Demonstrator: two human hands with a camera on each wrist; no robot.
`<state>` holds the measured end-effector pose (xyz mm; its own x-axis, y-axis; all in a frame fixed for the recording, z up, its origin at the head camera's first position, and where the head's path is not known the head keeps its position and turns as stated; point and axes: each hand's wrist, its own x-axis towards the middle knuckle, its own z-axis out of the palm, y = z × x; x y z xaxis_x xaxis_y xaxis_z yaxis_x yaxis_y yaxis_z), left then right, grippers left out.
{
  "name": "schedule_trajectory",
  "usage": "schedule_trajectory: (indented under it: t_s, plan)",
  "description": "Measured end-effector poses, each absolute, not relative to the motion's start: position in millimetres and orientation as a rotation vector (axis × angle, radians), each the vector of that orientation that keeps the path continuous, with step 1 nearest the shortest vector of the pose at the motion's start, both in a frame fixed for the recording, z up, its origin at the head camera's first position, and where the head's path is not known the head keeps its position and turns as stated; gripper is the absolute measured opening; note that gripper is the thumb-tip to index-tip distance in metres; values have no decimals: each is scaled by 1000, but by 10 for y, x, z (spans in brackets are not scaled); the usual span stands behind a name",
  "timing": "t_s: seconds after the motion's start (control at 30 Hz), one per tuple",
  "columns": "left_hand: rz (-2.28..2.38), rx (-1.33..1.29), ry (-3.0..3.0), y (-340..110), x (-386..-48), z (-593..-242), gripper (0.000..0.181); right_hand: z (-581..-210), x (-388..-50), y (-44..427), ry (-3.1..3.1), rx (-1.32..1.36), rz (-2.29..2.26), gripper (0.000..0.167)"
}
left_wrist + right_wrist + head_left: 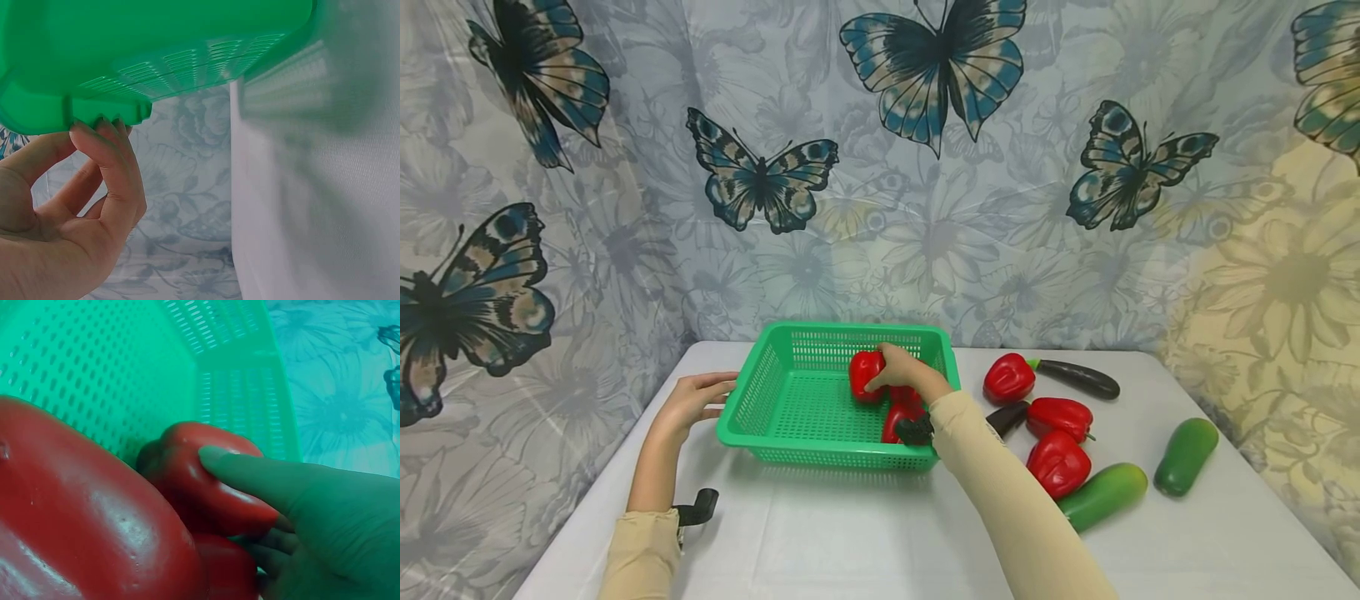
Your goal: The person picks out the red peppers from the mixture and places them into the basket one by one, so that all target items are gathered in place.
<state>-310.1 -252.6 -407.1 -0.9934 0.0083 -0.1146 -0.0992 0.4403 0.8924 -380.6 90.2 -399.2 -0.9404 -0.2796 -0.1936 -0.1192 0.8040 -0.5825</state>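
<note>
My right hand reaches into a green plastic basket and holds a glossy red bell pepper. In the right wrist view, the thumb presses on the side of this pepper; the other fingers are partly hidden behind it. Beside it, another red bell pepper fills the near left, and part of one more shows below. My left hand is at the basket's left side. Its slightly bent fingertips touch the rim in the left wrist view.
Right of the basket on the white table lie red bell peppers, dark eggplants and green papaya-like produce. A butterfly-print cloth hangs behind.
</note>
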Motion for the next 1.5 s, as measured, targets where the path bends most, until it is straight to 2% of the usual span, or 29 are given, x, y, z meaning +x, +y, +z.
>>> schedule_trajectory:
  t_s: [0.33,1.0,1.5]
  plan:
    - [1620,-78,2573,-2516,-3090,-4061,53,-3951,-3789,919,2759,-330,-934,74]
    - [1630,-83,2565,-2517,-3092,-4069,51,-3812,-3780,1021,2714,-403,-1101,79]
    - [1647,-95,2564,-2511,-3101,-4086,52,-3710,-3695,1386,2713,-519,-1142,83]
